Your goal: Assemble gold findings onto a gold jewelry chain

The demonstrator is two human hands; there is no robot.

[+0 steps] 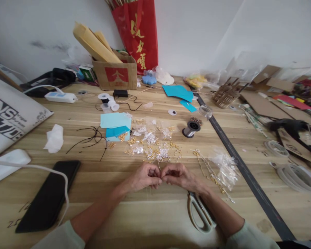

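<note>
My left hand (pixel 145 177) and my right hand (pixel 180 177) meet fingertip to fingertip just in front of a spread of beads. Both are closed in a pinch. Between them a thin strand (pixel 159 165) with a small ring at its far end shows; the part inside the fingers is hidden. Loose gold and silver beads (pixel 162 151) and small clear bags of beads (pixel 150 137) lie beyond the fingertips. Under my right forearm rests a pair of scissors (pixel 202 216) with pale handles. To the right lie gold and silver bead chains (pixel 209 169).
A spool of wire (pixel 191 129) stands right of the beads, near a dark strip (pixel 230 148) along the table. Blue cards (pixel 115 121), black cords (pixel 93 136) and a black phone (pixel 49 197) are on the left. A cardboard box (pixel 116 74) and red bag (pixel 142 34) stand behind.
</note>
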